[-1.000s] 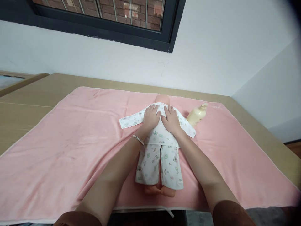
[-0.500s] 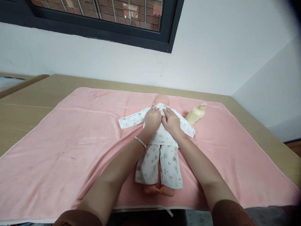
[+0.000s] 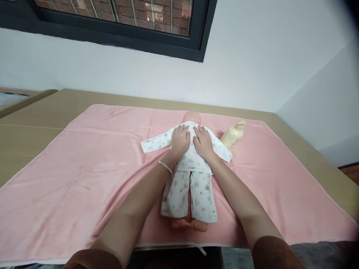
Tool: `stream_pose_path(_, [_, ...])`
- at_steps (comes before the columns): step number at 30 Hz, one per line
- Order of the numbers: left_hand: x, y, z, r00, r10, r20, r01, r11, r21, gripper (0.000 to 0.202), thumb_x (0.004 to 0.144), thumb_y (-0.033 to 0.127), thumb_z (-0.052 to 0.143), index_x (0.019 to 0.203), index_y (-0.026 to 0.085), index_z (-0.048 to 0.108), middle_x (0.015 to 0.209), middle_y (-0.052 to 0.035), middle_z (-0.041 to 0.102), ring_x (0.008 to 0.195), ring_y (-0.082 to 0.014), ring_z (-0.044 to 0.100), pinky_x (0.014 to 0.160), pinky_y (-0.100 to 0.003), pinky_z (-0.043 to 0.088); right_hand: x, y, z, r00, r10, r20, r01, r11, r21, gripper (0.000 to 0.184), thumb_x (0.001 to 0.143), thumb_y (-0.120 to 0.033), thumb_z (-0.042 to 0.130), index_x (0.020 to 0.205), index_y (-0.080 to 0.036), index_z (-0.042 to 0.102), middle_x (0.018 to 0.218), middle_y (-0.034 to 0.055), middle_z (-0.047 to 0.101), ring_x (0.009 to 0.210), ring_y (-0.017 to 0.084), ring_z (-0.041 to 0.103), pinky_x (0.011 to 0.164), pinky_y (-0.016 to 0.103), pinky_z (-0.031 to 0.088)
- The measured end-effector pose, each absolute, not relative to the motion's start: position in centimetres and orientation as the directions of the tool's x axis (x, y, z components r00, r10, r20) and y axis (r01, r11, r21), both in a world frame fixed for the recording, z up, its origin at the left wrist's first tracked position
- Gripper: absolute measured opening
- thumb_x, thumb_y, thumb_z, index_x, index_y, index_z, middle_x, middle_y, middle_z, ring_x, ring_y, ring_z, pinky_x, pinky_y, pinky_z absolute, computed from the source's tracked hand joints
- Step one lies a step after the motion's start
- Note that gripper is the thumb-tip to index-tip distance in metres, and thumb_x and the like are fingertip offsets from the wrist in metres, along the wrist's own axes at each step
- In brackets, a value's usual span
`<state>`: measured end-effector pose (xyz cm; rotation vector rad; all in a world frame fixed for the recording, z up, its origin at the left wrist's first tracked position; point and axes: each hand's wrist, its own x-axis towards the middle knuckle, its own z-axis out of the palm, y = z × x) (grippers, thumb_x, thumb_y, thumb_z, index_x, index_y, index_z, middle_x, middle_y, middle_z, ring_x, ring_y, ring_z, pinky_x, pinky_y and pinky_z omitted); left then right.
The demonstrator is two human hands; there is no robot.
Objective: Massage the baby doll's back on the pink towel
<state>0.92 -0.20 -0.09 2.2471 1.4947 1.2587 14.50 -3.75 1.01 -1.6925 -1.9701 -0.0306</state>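
Observation:
A baby doll (image 3: 193, 157) in white patterned pyjamas lies face down, its head toward the wall and its bare feet toward me. Flat on the left side of its upper back rests my left hand (image 3: 180, 140), fingers stretched out. My right hand (image 3: 202, 142) lies the same way on the right side, with a narrow strip of shirt between the two. Both hold nothing. The doll's sleeves spread out to either side; no doll hands show at the cuffs. A silver bangle (image 3: 165, 167) circles my left wrist.
Under the doll a pink blanket (image 3: 84, 168) covers much of the wooden table (image 3: 42, 108). A cream pump bottle (image 3: 233, 135) lies tilted beside the doll's right-hand sleeve. Beyond the table are a white wall (image 3: 238, 67) and a dark-framed window (image 3: 179, 45).
My hands have shifted slightly apart on the doll's back, the left one a little to the left. Their fingers lie flatter and more spread. The doll and bottle stay in place.

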Motion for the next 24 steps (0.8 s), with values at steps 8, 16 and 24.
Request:
stream_pose_path(8, [0.9, -1.3, 0.1, 0.027, 0.782, 0.622, 0.687, -0.467, 0.557, 0.026, 0.091, 0.022, 0.048, 0.100, 0.018, 0.073, 0.109, -0.0115, 0.072, 0.112, -0.0258, 0.062, 0.104, -0.042, 0.047, 13.6, -5.3, 0.4, 0.070, 0.837, 0.543, 0.925, 0.149, -0.348, 0.044, 0.092, -0.021, 0.039, 0.123, -0.019, 0.070, 0.136, 0.0053, 0.063, 0.134, 0.020, 0.053, 0.113, 0.037, 0.044])
stream_pose_path(16, [0.7, 0.1, -0.3, 0.119, 0.842, 0.527, 0.631, -0.474, 0.615, 0.038, 0.098, 0.031, 0.040, 0.124, 0.016, 0.065, 0.135, -0.0134, 0.063, 0.132, -0.0271, 0.052, 0.117, -0.048, 0.037, 14.5, -4.1, 0.9, -0.060, 0.902, 0.427, 0.903, 0.231, -0.363, 0.052, 0.097, -0.026, 0.040, 0.146, -0.012, 0.050, 0.156, 0.0116, 0.041, 0.149, 0.028, 0.031, 0.122, 0.048, 0.028])
stream_pose_path(24, [0.4, -0.4, -0.2, 0.048, 0.814, 0.578, 0.613, -0.481, 0.627, 0.022, 0.093, 0.024, 0.051, 0.104, 0.018, 0.069, 0.115, -0.0095, 0.071, 0.115, -0.0238, 0.060, 0.107, -0.041, 0.045, 14.4, -4.2, 0.2, -0.032, 0.839, 0.544, 0.897, 0.263, -0.354, 0.041, 0.094, -0.024, 0.047, 0.130, -0.016, 0.065, 0.144, 0.0102, 0.056, 0.141, 0.026, 0.046, 0.119, 0.045, 0.036])
